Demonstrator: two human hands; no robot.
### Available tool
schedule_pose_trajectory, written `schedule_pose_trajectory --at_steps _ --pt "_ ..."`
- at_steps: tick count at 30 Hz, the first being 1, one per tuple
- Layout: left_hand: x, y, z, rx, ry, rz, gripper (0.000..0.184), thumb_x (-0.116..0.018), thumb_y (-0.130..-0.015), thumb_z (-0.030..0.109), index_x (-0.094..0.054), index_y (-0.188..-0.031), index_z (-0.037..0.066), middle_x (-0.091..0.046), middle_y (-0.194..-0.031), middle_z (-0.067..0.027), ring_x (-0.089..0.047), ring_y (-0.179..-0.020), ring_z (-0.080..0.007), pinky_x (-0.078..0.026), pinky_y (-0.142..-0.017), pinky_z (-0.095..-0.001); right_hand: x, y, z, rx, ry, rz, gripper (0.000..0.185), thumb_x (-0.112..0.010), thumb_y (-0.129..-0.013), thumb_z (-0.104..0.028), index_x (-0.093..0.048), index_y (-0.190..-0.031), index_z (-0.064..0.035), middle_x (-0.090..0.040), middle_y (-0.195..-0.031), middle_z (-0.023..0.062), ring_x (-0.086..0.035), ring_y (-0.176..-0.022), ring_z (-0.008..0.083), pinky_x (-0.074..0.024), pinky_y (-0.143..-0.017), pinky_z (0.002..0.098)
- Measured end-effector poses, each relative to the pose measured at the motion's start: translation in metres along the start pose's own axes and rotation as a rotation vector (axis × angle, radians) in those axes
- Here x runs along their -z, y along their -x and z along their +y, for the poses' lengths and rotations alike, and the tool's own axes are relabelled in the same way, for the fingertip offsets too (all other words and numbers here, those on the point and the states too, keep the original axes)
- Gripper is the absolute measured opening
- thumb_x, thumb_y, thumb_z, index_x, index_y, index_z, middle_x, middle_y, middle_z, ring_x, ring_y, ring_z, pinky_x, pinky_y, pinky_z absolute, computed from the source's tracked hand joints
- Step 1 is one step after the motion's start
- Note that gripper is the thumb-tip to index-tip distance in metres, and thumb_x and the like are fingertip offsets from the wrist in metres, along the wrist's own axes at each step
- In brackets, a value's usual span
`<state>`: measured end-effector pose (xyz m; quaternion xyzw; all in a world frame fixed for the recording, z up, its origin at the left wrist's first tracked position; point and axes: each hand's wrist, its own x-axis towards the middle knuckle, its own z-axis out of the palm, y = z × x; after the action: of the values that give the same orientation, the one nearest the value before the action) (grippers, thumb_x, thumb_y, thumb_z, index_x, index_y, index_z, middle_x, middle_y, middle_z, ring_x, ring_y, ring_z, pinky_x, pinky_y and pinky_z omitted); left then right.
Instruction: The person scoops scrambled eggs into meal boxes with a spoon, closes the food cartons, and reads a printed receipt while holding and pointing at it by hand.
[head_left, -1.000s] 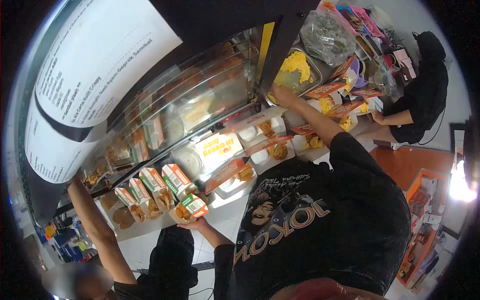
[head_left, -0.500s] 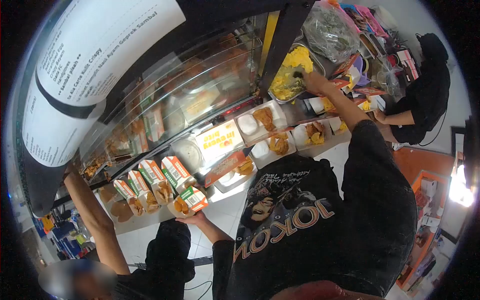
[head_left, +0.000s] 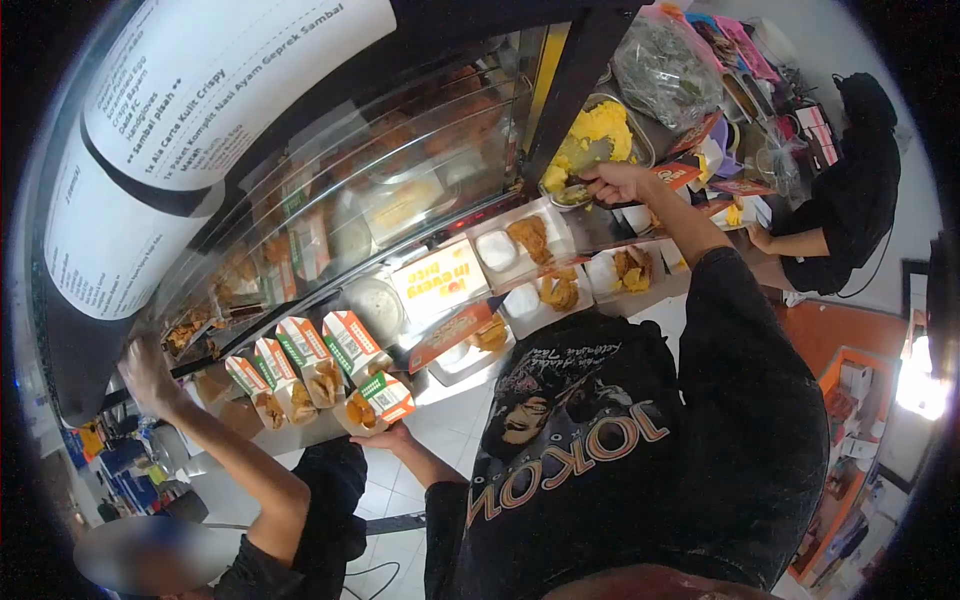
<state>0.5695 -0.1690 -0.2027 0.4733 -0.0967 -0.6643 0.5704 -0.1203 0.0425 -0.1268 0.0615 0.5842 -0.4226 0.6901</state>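
My left hand (head_left: 388,438) is closed on the near edge of an orange, white and green paper box (head_left: 388,397), which has fried pieces in it. My right hand (head_left: 620,184) grips what looks like a metal spoon (head_left: 572,196) with yellow food on its bowl. That spoon is at the near edge of a metal tray (head_left: 648,150) of yellow scrambled egg (head_left: 602,135). The handle is mostly hidden by my fingers. Several similar paper boxes (head_left: 298,392) with fried food stand in a row left of the held one.
White trays with rice and fried chicken (head_left: 528,240) line the counter beside a lit sign (head_left: 437,278). A glass display case (head_left: 400,150) rises behind. At left is a co-worker's hand (head_left: 150,378); another person (head_left: 845,190) stands at right. Printed slips (head_left: 220,90) hang upper left.
My right hand has drawn the spoon from the egg's middle to the tray's near edge. My left hand stays at its box. The co-worker's arm at left has shifted, its hand now showing.
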Motion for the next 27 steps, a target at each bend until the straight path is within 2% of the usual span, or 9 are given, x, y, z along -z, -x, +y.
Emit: schedule_pose_trajectory --at_steps 5,9,10,13,19,21,23,24,27 --pt "-0.002 0.002 0.001 -0.012 -0.032 0.045 0.093 -0.014 -0.09 0.08 -0.026 -0.155 0.015 -0.033 -0.157 -0.0111 -0.034 -0.142 -0.0385 -0.031 -0.114 -0.0588 0.015 -0.001 -0.015 0.141 -0.071 0.023 0.029 -0.041 -0.105 -0.03 -0.038 -0.08 -0.0165 -0.024 -0.06 -0.0074 -0.016 -0.045 0.0053 -0.0163 -0.039 0.0226" --pt "-0.006 0.006 0.003 0.014 -0.001 0.034 0.094 -0.016 -0.089 0.08 -0.027 -0.155 0.014 -0.034 -0.156 -0.0112 -0.035 -0.141 -0.0383 -0.031 -0.114 -0.0586 0.062 -0.053 -0.002 1.005 1.356 0.792 0.03 -0.057 -0.091 -0.022 -0.05 -0.113 -0.002 -0.057 -0.078 0.0144 -0.057 -0.068 0.0334 -0.0447 -0.063 0.0453" --pt "0.003 0.0 0.001 0.016 0.008 0.01 0.094 -0.017 -0.089 0.081 -0.027 -0.155 0.014 -0.035 -0.156 -0.0113 -0.036 -0.141 -0.0383 -0.03 -0.114 -0.0586 0.026 -0.031 -0.01 0.734 1.337 0.636 0.041 -0.062 -0.083 -0.023 -0.048 -0.113 0.0021 -0.063 -0.1 0.0253 -0.06 -0.093 0.0456 -0.045 -0.078 0.052" --pt "0.009 -0.006 0.001 0.02 0.015 0.032 0.094 -0.018 -0.089 0.081 -0.027 -0.154 0.014 -0.035 -0.155 -0.0113 -0.036 -0.141 -0.0382 -0.03 -0.115 -0.0583 -0.003 -0.044 0.006 0.71 1.631 0.372 0.043 -0.061 -0.085 -0.024 -0.048 -0.116 0.0029 -0.063 -0.105 0.0278 -0.061 -0.096 0.0445 -0.0462 -0.08 0.0508" --pt "-0.013 0.009 0.0 -0.031 -0.011 0.044 0.094 -0.02 -0.089 0.081 -0.027 -0.155 0.014 -0.034 -0.156 -0.011 -0.035 -0.141 -0.0378 -0.03 -0.114 -0.0589 0.019 -0.036 0.013 0.831 1.392 0.197 0.038 -0.046 -0.101 -0.025 -0.045 -0.13 -0.0004 -0.06 -0.088 0.0192 -0.061 -0.081 0.0361 -0.0463 -0.073 0.0472" --pt "-0.009 0.009 0.0 -0.032 -0.019 0.055 0.093 -0.02 -0.089 0.08 -0.027 -0.154 0.013 -0.034 -0.156 -0.0113 -0.035 -0.142 -0.0375 -0.03 -0.115 -0.0578 0.019 -0.029 0.013 0.635 1.277 0.159 0.042 -0.044 -0.104 -0.027 -0.042 -0.137 -0.0022 -0.055 -0.079 0.0119 -0.056 -0.068 0.0273 -0.0444 -0.061 0.042" --pt "-0.008 0.006 0.0 -0.045 -0.034 0.073 0.092 -0.019 -0.091 0.078 -0.027 -0.154 0.012 -0.034 -0.156 -0.012 -0.034 -0.142 -0.037 -0.03 -0.115 -0.0555 -0.032 0.035 -0.011 0.083 1.022 0.186 0.046 -0.042 -0.105 -0.029 -0.038 -0.143 -0.0038 -0.048 -0.069 0.0032 -0.046 -0.053 0.0175 -0.0389 -0.048 0.0352" --pt "-0.004 0.004 0.0 -0.036 -0.025 0.044 0.091 -0.017 -0.091 0.077 -0.026 -0.154 0.012 -0.034 -0.156 -0.0123 -0.034 -0.142 -0.0371 -0.029 -0.116 -0.0559 -0.039 0.043 -0.003 0.113 0.891 0.222 0.033 -0.041 -0.106 -0.029 -0.049 -0.127 -0.0049 -0.033 -0.063 -0.0047 -0.026 -0.046 0.0076 -0.0232 -0.039 0.0259" --pt "-0.025 0.02 0.002 -0.036 -0.05 0.069 0.092 -0.016 -0.091 0.078 -0.027 -0.154 0.012 -0.035 -0.155 -0.0123 -0.033 -0.143 -0.0378 -0.029 -0.116 -0.0564 -0.003 0.009 0.013 0.017 0.338 0.248 0.019 -0.042 -0.106 -0.028 -0.049 -0.099 -0.0108 -0.031 -0.061 -0.0071 -0.023 -0.046 0.0052 -0.0189 -0.04 0.0233"
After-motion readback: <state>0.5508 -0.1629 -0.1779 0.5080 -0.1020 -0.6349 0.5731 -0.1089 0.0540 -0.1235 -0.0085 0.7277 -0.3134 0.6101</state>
